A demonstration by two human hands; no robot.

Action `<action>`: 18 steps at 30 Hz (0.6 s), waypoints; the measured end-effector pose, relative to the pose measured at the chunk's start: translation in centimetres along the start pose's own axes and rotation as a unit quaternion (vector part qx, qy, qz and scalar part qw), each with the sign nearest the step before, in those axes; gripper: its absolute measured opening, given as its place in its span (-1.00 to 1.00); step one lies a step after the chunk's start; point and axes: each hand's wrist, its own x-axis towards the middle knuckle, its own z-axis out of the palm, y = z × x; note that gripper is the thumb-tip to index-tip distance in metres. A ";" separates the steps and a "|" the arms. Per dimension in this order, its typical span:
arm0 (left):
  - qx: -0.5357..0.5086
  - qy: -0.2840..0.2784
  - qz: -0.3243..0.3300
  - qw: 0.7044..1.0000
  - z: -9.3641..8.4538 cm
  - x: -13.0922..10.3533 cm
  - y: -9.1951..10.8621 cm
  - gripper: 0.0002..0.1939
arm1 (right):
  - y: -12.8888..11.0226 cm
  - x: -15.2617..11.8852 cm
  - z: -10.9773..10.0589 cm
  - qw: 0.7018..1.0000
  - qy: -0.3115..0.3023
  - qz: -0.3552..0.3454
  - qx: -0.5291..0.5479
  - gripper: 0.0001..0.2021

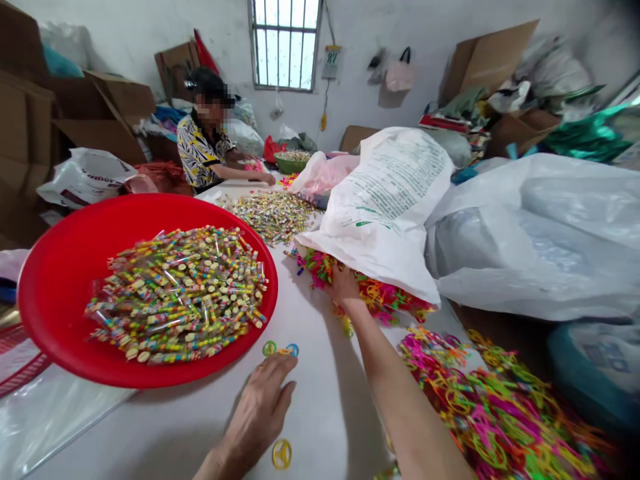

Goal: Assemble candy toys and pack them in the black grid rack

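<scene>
My left hand (267, 393) rests low over the white table (320, 393), its fingers held together and bent over small plastic rings. A green ring (269, 348) and a blue ring (293, 350) show just past its fingertips. Nearer to me lies a yellow ring with spokes (281, 454). My right hand (345, 285) reaches into the mouth of a white woven sack (385, 200), among brightly coloured plastic pieces (387, 297). Its fingertips are hidden in those pieces, so their grip does not show.
At left stands a big red basin (60, 280) of small candy-like tubes (185, 293). More tubes (280, 213) are heaped farther back. Coloured plastic pieces (500, 413) cover the right side. Another person (205, 140) sits working across the table. Plastic bags (540, 233) bulge at right.
</scene>
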 end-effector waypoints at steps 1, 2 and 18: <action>-0.006 0.008 -0.008 1.000 -0.3 -0.7 -0.4 -0.66 | -0.5 -1.2 0.4 1.000 -0.003 -0.007 -0.005 -0.62; -0.012 0.015 -0.021 1.000 -0.6 -1.4 -0.7 -0.68 | -1.1 -2.5 0.8 1.000 0.001 -0.018 -0.009 -0.66; 0.005 0.008 -0.151 0.989 -6.4 -8.4 -0.1 -0.76 | -7.0 -13.1 -2.4 0.978 -0.025 -0.193 0.082 -0.70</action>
